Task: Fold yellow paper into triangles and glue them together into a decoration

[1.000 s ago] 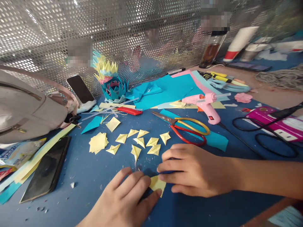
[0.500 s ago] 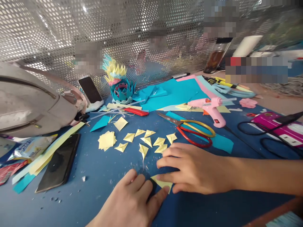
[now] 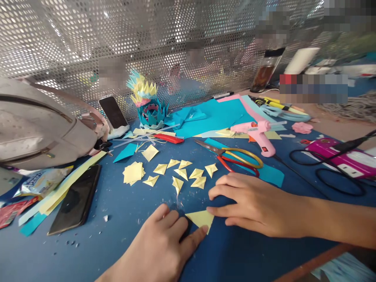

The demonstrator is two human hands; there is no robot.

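A small yellow paper piece (image 3: pixel 201 219) folded into a triangle lies flat on the blue table (image 3: pixel 123 219). My left hand (image 3: pixel 160 246) presses its lower left edge with the fingertips. My right hand (image 3: pixel 252 205) rests to its right, fingertips touching the paper's upper right corner. Just beyond the hands lie several folded yellow paper triangles (image 3: pixel 188 174) and a small stack of yellow squares (image 3: pixel 133 173).
Red and yellow scissors (image 3: pixel 235 158), a pink glue gun (image 3: pixel 255 131) and teal paper sheets (image 3: pixel 217 113) lie behind my right hand. A black phone (image 3: pixel 75 199) and a grey bag (image 3: pixel 38 129) sit at left. A paper flower model (image 3: pixel 148 102) stands by the perforated metal wall.
My right hand has slid to the right off the yellow piece, leaving more of the folded triangle uncovered. My left hand has stayed on its lower edge.
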